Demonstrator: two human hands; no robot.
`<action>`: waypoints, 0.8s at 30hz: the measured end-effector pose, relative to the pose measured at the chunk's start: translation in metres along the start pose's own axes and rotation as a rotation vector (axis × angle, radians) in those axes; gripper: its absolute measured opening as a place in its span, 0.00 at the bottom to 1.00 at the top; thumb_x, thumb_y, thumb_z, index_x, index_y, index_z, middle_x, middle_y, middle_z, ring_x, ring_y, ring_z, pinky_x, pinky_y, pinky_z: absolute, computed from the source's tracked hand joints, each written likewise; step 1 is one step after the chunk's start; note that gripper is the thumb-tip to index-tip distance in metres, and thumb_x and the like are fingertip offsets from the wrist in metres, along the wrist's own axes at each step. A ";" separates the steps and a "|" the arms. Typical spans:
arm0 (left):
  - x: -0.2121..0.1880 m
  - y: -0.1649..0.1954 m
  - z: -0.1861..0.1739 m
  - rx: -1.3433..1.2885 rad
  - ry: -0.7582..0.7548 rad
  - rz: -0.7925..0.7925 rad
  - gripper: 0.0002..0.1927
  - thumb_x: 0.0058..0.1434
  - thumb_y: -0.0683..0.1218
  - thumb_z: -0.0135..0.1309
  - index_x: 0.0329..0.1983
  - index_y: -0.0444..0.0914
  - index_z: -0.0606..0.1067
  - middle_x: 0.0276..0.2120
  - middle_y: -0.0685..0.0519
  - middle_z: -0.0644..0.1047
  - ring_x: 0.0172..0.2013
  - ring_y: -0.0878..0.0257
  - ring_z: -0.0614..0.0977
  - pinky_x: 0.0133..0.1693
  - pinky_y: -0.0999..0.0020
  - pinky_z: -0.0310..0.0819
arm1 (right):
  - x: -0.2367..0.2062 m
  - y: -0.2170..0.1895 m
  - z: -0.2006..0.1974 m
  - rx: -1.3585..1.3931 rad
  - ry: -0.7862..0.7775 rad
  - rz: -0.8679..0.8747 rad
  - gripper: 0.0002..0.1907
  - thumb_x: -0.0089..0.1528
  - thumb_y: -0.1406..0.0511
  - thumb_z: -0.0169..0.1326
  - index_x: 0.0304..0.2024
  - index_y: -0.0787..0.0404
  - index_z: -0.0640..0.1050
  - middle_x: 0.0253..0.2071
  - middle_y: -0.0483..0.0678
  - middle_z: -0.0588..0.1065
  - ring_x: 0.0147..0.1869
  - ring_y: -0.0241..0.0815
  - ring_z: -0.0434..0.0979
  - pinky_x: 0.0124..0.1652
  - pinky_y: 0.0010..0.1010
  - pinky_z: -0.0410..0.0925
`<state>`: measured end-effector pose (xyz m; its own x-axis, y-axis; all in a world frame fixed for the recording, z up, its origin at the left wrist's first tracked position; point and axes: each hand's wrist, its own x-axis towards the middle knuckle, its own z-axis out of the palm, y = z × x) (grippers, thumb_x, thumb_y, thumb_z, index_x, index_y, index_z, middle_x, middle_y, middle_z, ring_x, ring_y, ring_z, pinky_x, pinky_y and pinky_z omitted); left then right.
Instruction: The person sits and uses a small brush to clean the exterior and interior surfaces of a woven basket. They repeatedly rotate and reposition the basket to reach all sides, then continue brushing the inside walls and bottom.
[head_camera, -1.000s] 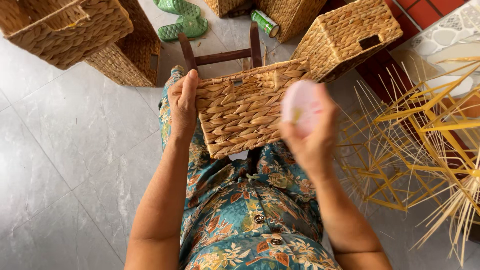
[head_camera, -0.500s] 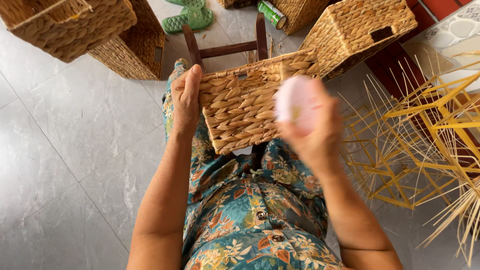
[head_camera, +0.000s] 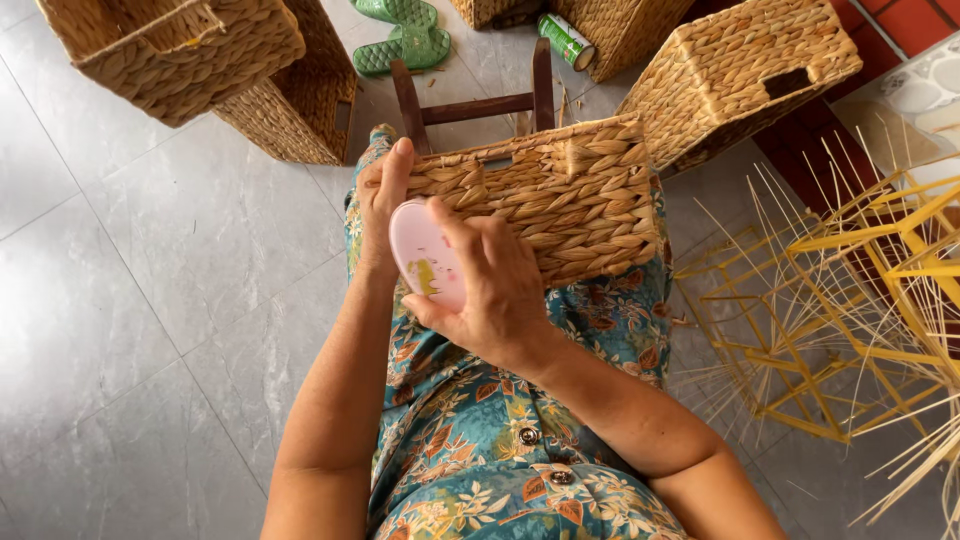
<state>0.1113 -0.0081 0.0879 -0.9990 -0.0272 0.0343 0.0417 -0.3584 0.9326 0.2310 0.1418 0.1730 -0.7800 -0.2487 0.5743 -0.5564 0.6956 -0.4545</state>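
At frame centre: woven basket (head_camera: 545, 205) on the lap, steadied and worked with a pink oval tool (head_camera: 425, 255).

Left hand (head_camera: 382, 205) lies flat on the basket's left end, fingers extended, pinning rather than gripping. Right hand (head_camera: 490, 290) is closed round the pink oval tool, thumb beneath, fingers over its top edge; the tool sits at the basket's lower left corner, contact unclear. Judgement: keep left-hand pressure firm so the basket cannot rock, and move the tool along the weave. Yellow frame (head_camera: 830, 300) at right, apart.
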 end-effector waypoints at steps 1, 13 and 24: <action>0.000 0.001 -0.001 0.006 0.017 -0.033 0.20 0.70 0.54 0.51 0.24 0.40 0.70 0.21 0.63 0.66 0.23 0.74 0.62 0.25 0.73 0.54 | 0.003 0.000 0.000 0.006 -0.029 0.007 0.51 0.52 0.53 0.72 0.70 0.59 0.61 0.49 0.52 0.71 0.52 0.48 0.73 0.49 0.44 0.68; 0.002 -0.006 0.004 0.052 -0.083 0.110 0.23 0.74 0.55 0.49 0.24 0.41 0.66 0.22 0.64 0.62 0.25 0.73 0.58 0.28 0.72 0.51 | -0.024 0.125 -0.092 -0.059 0.288 0.293 0.37 0.70 0.61 0.63 0.73 0.62 0.58 0.64 0.56 0.69 0.67 0.47 0.75 0.63 0.37 0.76; 0.005 -0.005 -0.002 -0.044 -0.058 0.030 0.24 0.74 0.53 0.49 0.21 0.42 0.66 0.20 0.63 0.65 0.22 0.73 0.61 0.24 0.73 0.53 | 0.020 0.004 0.005 0.001 0.003 0.004 0.51 0.54 0.52 0.70 0.71 0.60 0.60 0.49 0.55 0.69 0.53 0.51 0.72 0.50 0.45 0.68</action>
<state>0.1060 -0.0086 0.0831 -0.9964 0.0153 0.0839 0.0709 -0.3991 0.9142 0.2112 0.1359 0.1791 -0.7815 -0.2440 0.5742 -0.5534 0.6961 -0.4574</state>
